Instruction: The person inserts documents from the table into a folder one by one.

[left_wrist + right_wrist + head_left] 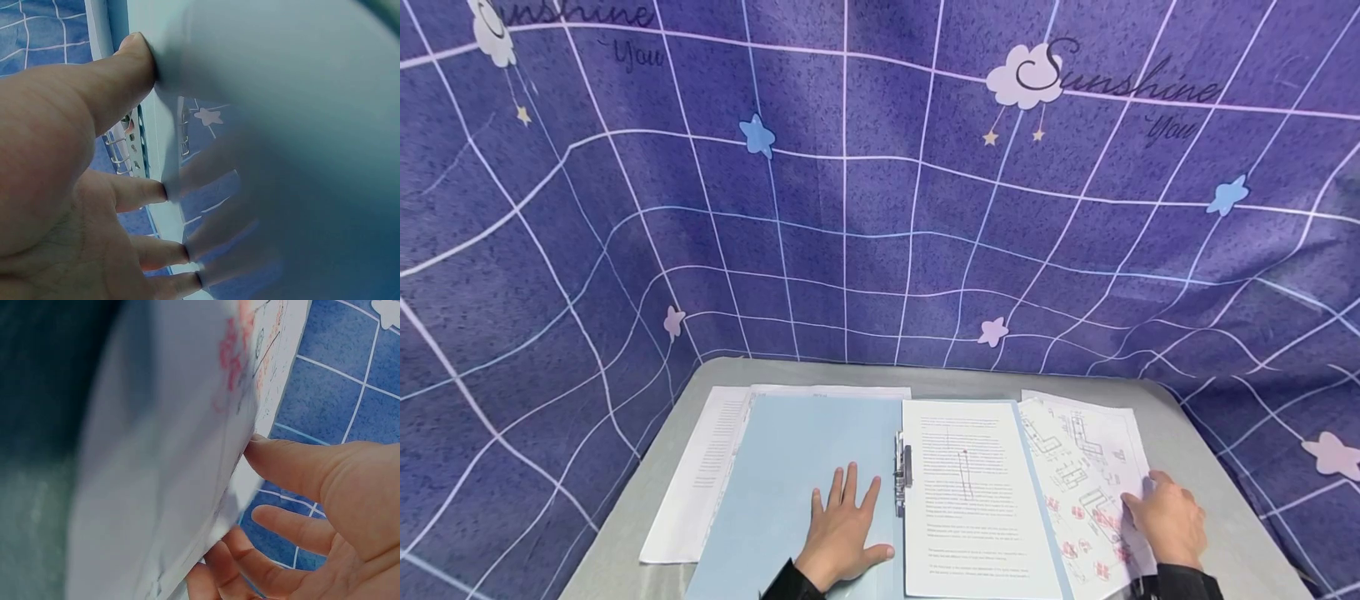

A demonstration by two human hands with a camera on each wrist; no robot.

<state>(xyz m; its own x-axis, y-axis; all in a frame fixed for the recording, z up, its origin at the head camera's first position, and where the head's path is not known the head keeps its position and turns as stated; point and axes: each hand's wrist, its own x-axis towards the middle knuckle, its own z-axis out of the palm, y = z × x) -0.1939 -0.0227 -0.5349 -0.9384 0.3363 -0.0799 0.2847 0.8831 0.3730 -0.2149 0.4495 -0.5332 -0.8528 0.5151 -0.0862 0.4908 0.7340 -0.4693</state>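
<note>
A light blue folder [820, 450] lies spread on the table, with a metal clip [900, 475] along its fold. On its right half rests a stack of printed pages [962, 500] with a few pen marks. My left hand [844, 533] presses on the bare left cover, fingers straight and spread; the glossy surface mirrors the fingers in the left wrist view. To the right, sheets of line drawings [1075, 467] with red handwriting lie partly under the folder. My right hand [1168, 517] pinches their right edge, thumb [275, 456] on the face and other fingers at the rim.
More printed sheets [700, 475] stick out from under the folder's left and top sides. The grey table [1180, 417] has rounded far corners. A purple-blue curtain [865, 200] with grid lines, stars and clouds hangs behind and at both sides.
</note>
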